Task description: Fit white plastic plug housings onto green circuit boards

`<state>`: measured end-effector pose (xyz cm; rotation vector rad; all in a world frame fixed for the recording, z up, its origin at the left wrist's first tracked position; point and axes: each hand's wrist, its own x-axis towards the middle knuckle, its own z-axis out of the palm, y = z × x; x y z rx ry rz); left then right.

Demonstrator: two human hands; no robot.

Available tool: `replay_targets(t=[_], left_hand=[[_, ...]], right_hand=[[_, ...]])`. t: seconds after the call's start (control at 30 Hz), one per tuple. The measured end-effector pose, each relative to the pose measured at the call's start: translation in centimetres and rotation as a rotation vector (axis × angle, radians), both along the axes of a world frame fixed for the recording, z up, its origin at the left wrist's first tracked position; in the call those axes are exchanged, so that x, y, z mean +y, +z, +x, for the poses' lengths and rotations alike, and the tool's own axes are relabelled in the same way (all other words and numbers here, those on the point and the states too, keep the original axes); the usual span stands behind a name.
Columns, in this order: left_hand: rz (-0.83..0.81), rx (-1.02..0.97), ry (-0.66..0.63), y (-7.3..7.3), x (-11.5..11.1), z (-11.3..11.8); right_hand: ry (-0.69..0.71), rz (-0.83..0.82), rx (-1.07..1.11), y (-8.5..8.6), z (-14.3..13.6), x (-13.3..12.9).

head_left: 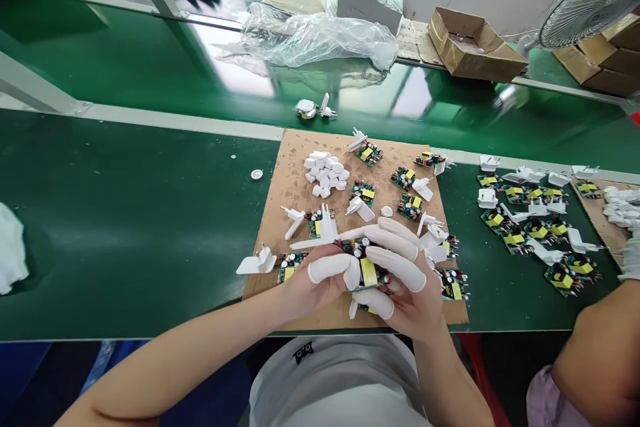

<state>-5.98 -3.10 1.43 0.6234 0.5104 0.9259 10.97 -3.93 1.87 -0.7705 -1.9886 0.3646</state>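
Observation:
Above the front part of a brown cardboard sheet (295,167), my left hand (323,277) and my right hand (405,277) meet around one green circuit board (369,272) with a yellow part. White finger covers are on fingers of both hands. The left fingers pinch the board's left side, beside a small white piece; the right fingers wrap its right side. Around them on the cardboard lie more circuit boards (363,192) with white plug housings (360,208) beside them. A pile of small white pieces (325,172) sits behind my hands.
More boards and plug housings (537,230) cover the table at right, near another person's gloved hand (623,207). Two parts (306,109) lie on the green strip (200,87) behind. Further back are plastic bags (320,37), an open carton (475,43) and a fan (593,3).

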Motion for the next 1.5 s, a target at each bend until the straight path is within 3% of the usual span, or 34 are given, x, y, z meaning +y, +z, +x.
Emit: replay_targets(t=[0.1,0.33,0.57,0.77,1.0,1.2,1.37,1.5], left_hand=[[0.012,-0.045,-0.059,0.3,0.0,0.3],[0.06,0.189,-0.024,-0.4,-0.2,-0.1],[0.005,-0.134,-0.167,0.2,0.1,0.0],[-0.069,-0.052,-0.076,-0.2,-0.1,0.2],[0.099,0.017,-0.117,-0.9,0.0,0.3],[0.056,0.114,-0.02,-1.5,-0.2,0.4],[0.094,0.082,-0.104,-1.4,-0.3,0.5],[0.108,0.096,-0.078,-1.1,-0.2,0.5]], right_hand=[[-0.01,-0.013,-0.022,0.1,0.1,0.1],[0.001,0.016,-0.005,-0.1,-0.2,0.0],[-0.044,-0.037,0.115,-0.5,-0.3,-0.2],[-0.019,-0.143,0.257,-0.1,-0.9,-0.3],[-0.109,-0.375,0.29,0.7,-1.9,-1.5],[-0.027,-0.398,0.247,0.8,-1.0,-1.5],[-0.009,-0.472,0.291,1.0,-0.6,-1.8],[-0.019,-0.371,0.263,0.7,-0.7,-1.8]])
